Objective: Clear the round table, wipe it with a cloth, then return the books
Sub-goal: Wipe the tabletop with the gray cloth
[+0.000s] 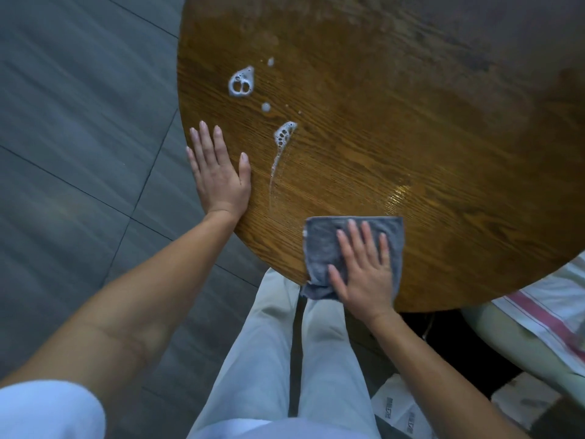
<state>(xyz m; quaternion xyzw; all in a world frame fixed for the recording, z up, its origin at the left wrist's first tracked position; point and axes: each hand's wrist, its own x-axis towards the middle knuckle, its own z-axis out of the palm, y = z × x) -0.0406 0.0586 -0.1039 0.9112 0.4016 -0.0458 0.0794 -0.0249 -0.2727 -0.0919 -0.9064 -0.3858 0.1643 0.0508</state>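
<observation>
The right hand presses flat on a folded grey cloth at the near edge of the round wooden bench, its fingers straight and slightly spread; one corner of the cloth hangs over the rim. The left hand lies palm down on the bench's left edge, fingers straight and close together, holding nothing. Between and beyond the hands sit patches of white foam with a thin trail. The wood near the cloth gleams, perhaps wet. A striped cloth lies lower right.
</observation>
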